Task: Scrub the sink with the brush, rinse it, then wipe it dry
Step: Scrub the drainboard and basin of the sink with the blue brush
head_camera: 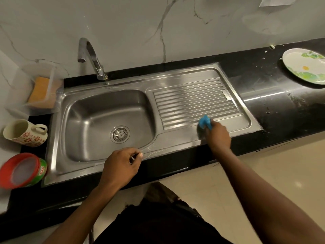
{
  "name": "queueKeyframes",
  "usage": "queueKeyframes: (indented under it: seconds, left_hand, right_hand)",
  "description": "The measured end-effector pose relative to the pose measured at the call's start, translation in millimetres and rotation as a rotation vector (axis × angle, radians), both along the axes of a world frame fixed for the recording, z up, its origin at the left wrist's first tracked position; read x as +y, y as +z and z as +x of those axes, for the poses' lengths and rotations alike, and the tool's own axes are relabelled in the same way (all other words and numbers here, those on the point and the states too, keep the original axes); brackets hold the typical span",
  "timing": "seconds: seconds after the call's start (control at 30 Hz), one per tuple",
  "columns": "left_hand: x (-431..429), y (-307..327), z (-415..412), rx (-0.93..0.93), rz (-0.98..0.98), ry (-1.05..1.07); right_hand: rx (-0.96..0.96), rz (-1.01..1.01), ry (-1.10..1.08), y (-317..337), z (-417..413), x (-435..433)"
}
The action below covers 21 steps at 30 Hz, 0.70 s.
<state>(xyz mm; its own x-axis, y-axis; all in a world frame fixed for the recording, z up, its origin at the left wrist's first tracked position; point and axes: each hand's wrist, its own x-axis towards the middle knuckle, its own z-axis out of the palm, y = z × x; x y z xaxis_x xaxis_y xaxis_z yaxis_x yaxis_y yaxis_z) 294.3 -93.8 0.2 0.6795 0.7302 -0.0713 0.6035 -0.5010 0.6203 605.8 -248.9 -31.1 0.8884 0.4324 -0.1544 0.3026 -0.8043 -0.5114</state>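
Scrubbing the drainboard of a stainless steel sink (175, 82) with a blue-handled brush (204, 121).

The right hand (219, 136) grips the brush, pressed down at the ribbed drainboard's near edge, right of the basin. The left hand (121, 166) sits on the sink's front rim, fingers curled; I can't tell if it pinches anything. A floral ceramic mug (22, 133) stands on the left.
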Motion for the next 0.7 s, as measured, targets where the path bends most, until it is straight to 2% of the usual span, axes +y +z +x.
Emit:
queueKeyframes:
  seconds: [0.13, 0.27, 0.4, 0.57, 0.7]
  left_hand:
    - [0, -1, 3, 0.006, -0.013, -0.02]
    - [4, 2, 7, 0.002, 0.012, -0.033]
    - [7, 1, 2, -0.002, 0.019, -0.015]
    - [8, -1, -5, 0.007, -0.004, -0.016]
    - [7, -2, -4, 0.008, -0.008, -0.019]
  right_hand:
    - [0.083, 0.02, 0.218, -13, -82, 62]
    - [0.017, -0.07, 0.497, -4, -126, 90]
    - [0.072, -0.086, 0.339, 5, -68, 68]
    - [0.007, -0.052, 0.07, 0, 17, 7]
    - [0.001, -0.048, 0.002, -2, 8, 2]
